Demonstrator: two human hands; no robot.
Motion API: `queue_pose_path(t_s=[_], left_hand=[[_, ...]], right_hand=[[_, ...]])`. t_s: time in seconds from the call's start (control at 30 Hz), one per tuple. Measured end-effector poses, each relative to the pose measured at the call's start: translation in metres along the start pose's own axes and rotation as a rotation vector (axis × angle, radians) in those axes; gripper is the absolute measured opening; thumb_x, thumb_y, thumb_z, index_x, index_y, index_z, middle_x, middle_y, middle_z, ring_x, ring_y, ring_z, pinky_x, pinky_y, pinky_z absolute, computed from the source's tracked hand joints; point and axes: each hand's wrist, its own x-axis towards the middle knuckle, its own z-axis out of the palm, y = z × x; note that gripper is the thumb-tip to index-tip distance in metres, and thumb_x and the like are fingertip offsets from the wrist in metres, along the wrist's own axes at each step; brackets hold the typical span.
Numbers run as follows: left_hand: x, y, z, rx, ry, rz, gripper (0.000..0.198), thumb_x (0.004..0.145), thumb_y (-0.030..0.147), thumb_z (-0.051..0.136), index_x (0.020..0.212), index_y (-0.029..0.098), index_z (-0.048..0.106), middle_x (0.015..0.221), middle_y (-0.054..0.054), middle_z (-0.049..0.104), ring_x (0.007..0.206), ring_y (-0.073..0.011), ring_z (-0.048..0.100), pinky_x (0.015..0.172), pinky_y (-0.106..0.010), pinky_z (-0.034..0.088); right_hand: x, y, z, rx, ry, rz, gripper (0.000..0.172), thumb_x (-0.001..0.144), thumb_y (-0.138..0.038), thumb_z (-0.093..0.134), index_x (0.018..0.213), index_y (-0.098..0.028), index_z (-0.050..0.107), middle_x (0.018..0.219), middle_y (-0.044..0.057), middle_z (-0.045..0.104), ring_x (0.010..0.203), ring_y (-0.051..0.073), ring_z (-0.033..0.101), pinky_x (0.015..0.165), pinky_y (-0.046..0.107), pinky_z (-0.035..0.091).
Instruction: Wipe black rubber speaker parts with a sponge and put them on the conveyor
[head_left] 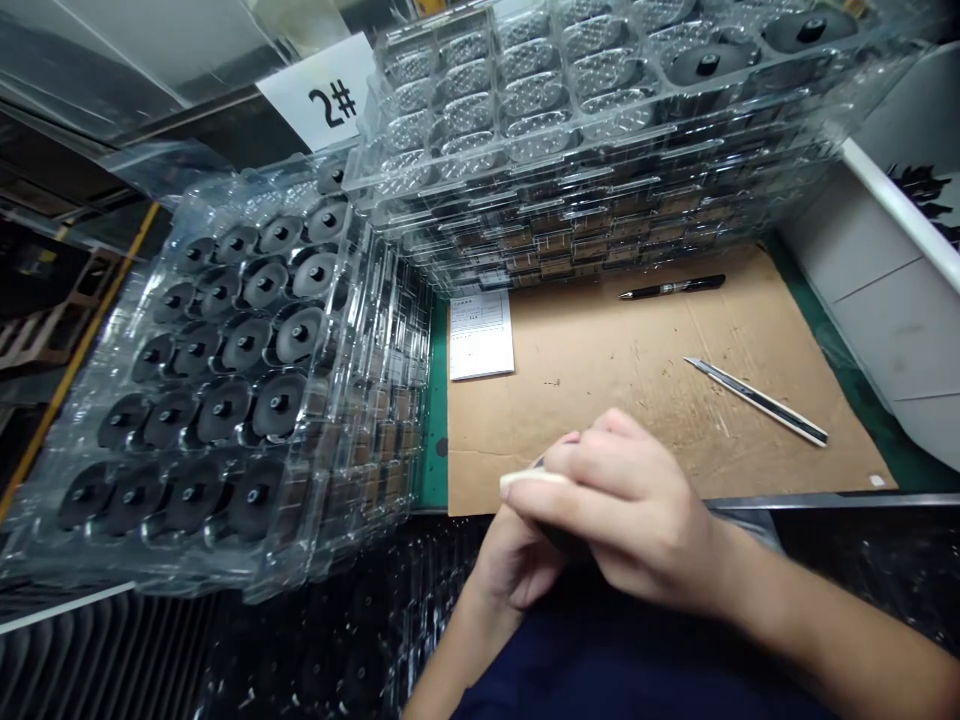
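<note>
Right grip (pixel 630 492) round dark piece (pixel 568 541); white sign (pixel 321 92) reads "2#".

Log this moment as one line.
right hand: holds pale strip | left hand: beneath right, grip partly hidden | cardboard: paper slip, pen, craft knife lying on it | tray stacks: left and beyond

So the bare right hand (pixel 637 500) is pinching a thin cream-coloured strip (pixel 529 478) right over the bare left hand (pixel 517 565), with something dark mostly hidden between them. Just beyond them there's a flat brown cardboard sheet (pixel 570 410), with a slim white-and-black craft knife (pixel 757 400) off to their right, and clear plastic trays (pixel 45 545) of round dark-grey parts (pixel 242 343) stacked to their left.
</note>
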Motion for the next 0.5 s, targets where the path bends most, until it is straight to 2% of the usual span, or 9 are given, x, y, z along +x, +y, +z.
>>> queue_pose_path(t_s=[0.03, 0.1, 0.17, 0.23, 0.37, 0.43, 0.5], left_hand=[[0.0, 0.001, 0.0, -0.009, -0.014, 0.002, 0.045, 0.062, 0.042, 0.077, 0.099, 0.02, 0.066, 0.1, -0.005, 0.068, 0.098, -0.0243, 0.061, 0.091, -0.034, 0.048], [-0.002, 0.004, -0.001, -0.026, -0.054, 0.001, 0.054, 0.062, 0.048, 0.075, 0.109, 0.023, 0.063, 0.111, -0.006, 0.065, 0.099, -0.0243, 0.062, 0.093, -0.036, 0.047], [-0.004, 0.009, -0.003, -0.036, -0.093, 0.003, 0.063, 0.062, 0.05, 0.074, 0.118, 0.027, 0.056, 0.127, -0.007, 0.057, 0.103, -0.0262, 0.061, 0.095, -0.038, 0.044], [-0.005, 0.012, -0.005, -0.039, -0.115, 0.01, 0.065, 0.063, 0.05, 0.073, 0.122, 0.03, 0.053, 0.137, -0.009, 0.048, 0.108, -0.0283, 0.059, 0.1, -0.04, 0.039], [-0.004, 0.014, -0.005, -0.043, -0.12, 0.028, 0.06, 0.066, 0.049, 0.071, 0.121, 0.03, 0.054, 0.135, -0.008, 0.051, 0.112, -0.0278, 0.057, 0.102, -0.04, 0.036], [-0.002, 0.013, -0.003, -0.045, -0.136, 0.031, 0.059, 0.067, 0.047, 0.071, 0.121, 0.03, 0.054, 0.132, -0.007, 0.053, 0.111, -0.0279, 0.058, 0.098, -0.039, 0.041], [-0.001, 0.012, 0.001, -0.039, -0.148, 0.033, 0.058, 0.067, 0.045, 0.071, 0.12, 0.03, 0.055, 0.132, -0.007, 0.053, 0.111, -0.0288, 0.057, 0.096, -0.039, 0.044]], right_hand=[[0.0, 0.005, 0.0, 0.045, 0.012, 0.032, 0.027, 0.09, -0.016, 0.04, 0.104, -0.021, 0.063, 0.086, 0.002, 0.067, 0.075, 0.013, 0.057, 0.069, 0.03, 0.035], [-0.006, 0.019, 0.0, 0.085, 0.031, 0.224, 0.025, 0.09, -0.018, 0.043, 0.103, -0.022, 0.064, 0.091, 0.002, 0.068, 0.08, 0.013, 0.059, 0.072, 0.029, 0.039], [-0.02, 0.038, 0.005, 0.115, 0.016, 0.441, 0.022, 0.089, -0.025, 0.047, 0.103, -0.024, 0.065, 0.095, 0.002, 0.068, 0.081, 0.013, 0.061, 0.071, 0.028, 0.043], [-0.041, 0.057, 0.018, 0.143, -0.011, 0.573, 0.024, 0.089, -0.03, 0.048, 0.104, -0.025, 0.066, 0.095, 0.003, 0.069, 0.08, 0.014, 0.062, 0.067, 0.027, 0.047], [-0.077, 0.076, 0.045, 0.154, -0.057, 0.64, 0.025, 0.088, -0.031, 0.047, 0.099, -0.023, 0.068, 0.093, 0.004, 0.07, 0.084, 0.018, 0.065, 0.072, 0.031, 0.051], [-0.076, 0.073, 0.043, 0.146, -0.031, 0.667, 0.026, 0.088, -0.03, 0.047, 0.099, -0.022, 0.068, 0.094, 0.004, 0.07, 0.082, 0.017, 0.065, 0.07, 0.031, 0.052], [-0.063, 0.06, 0.03, 0.124, 0.058, 0.693, 0.027, 0.089, -0.03, 0.046, 0.106, -0.022, 0.065, 0.1, 0.005, 0.068, 0.078, 0.016, 0.063, 0.065, 0.028, 0.05]])
